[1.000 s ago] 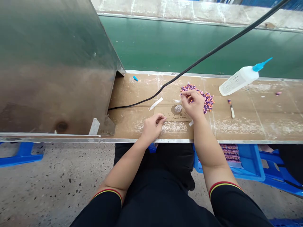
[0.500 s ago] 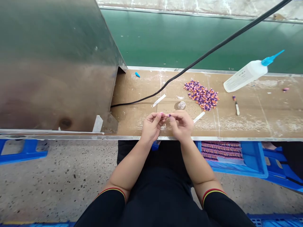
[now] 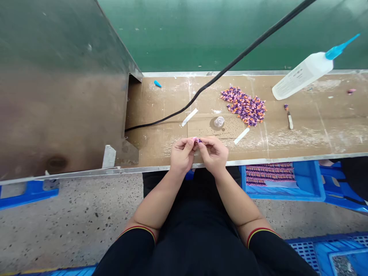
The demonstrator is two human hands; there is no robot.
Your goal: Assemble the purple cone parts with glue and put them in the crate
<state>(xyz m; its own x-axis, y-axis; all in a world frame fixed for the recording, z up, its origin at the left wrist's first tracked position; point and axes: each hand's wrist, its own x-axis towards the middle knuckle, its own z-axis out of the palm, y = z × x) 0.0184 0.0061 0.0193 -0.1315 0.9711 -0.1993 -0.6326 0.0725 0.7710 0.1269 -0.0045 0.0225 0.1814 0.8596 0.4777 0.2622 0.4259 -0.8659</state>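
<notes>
Between the fingertips of both hands, close to the bench's front edge, are small pink and purple pieces. My left hand [image 3: 182,153] is closed in a pinch on a pink piece [image 3: 194,139]. A purple-and-pink piece [image 3: 199,141] is pinched by my right hand [image 3: 214,153], and the two pieces meet or nearly meet. Fingers cover most of both, so their exact kind cannot be made out. Just beyond the hands, a small clear cup [image 3: 219,122] stands on a cardboard patch [image 3: 198,128]. Farther right lies a heap of small purple, pink and orange pieces [image 3: 244,105].
A white bottle with a blue nozzle [image 3: 303,76] leans at the back right, near a small knife [image 3: 290,120]. A black cable [image 3: 201,90] crosses the bench. To the left stands a metal housing [image 3: 63,96]. A blue tray [image 3: 309,184] holds rows of pieces below the edge.
My right hand has come left toward my left hand, bringing the two small pieces together. The whole view has tipped downward a little.
</notes>
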